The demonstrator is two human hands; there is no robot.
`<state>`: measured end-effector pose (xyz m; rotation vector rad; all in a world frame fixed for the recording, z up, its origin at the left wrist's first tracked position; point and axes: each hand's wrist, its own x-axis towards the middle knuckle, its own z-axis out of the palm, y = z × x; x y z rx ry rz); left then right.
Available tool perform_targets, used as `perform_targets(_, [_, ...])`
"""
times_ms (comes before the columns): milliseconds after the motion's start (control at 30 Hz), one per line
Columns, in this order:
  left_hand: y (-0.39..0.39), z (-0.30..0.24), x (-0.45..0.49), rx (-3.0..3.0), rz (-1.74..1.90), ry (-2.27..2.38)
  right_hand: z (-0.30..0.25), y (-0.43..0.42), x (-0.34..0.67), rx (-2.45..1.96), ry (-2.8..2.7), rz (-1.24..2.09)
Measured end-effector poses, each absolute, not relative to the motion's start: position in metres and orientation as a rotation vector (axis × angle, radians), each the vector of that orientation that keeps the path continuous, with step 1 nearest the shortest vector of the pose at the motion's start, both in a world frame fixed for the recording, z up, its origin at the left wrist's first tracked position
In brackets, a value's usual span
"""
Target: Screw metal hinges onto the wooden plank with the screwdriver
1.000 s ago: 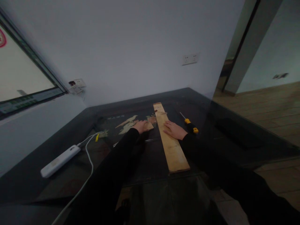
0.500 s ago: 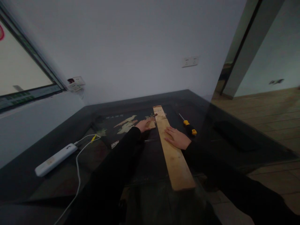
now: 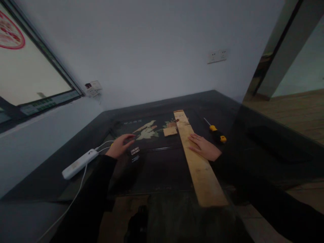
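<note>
Left hand: I have the left hand (image 3: 122, 145) on the table's left side, thumb and fingers parted in a loose curve, nothing between them; whether it brushes the tabletop, I can't tell from up here.
Nearest to it: just right of those fingertips, a pair of metal hinge plates (image 3: 135, 151) lies side by side, with slim screws (image 3: 135, 158) right below them.
Right hand: over here the right hand (image 3: 204, 147) lies palm down across the long wooden plank (image 3: 199, 177), fingers stretched out nearly together, pressing flat and pinching nothing.
Plank: it runs lengthwise away from me, right of the table's middle, a dark mark near its far end, its near end reaching past the front edge.
Small wood block: the squarish wood block (image 3: 170, 131) sits just left of the plank, untouched by either hand; I can't make out whether the two edges meet.
Screwdriver: right of the plank, a yellow-and-black screwdriver (image 3: 217, 133) lies with its shaft pointing away.
Tabletop: all this is on a dark, glossy table (image 3: 157, 173) with a pale bird-and-flower design (image 3: 149, 132) between the left hand and the block.
Far left: a white power strip (image 3: 79, 164) lies beyond the left wrist, a white cable (image 3: 81, 184) trailing towards me.
</note>
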<state>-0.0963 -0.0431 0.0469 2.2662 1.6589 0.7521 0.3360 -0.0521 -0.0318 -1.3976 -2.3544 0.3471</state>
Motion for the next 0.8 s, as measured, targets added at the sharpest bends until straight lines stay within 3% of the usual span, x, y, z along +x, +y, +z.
perform_targets(200, [-0.089,0.007,-0.120,2.226,0.544,1.718,-0.036,-0.050,0.336,-1.383,-2.333,0.368])
perform_targets(500, [-0.083,-0.008,-0.089,2.294,0.514,1.680,-0.035,-0.050,0.335,-1.380,-2.318,0.383])
perform_targets(800, [-0.062,-0.008,0.002,2.417,0.422,1.454,-0.035,-0.051,0.337,-1.339,-2.315,0.352])
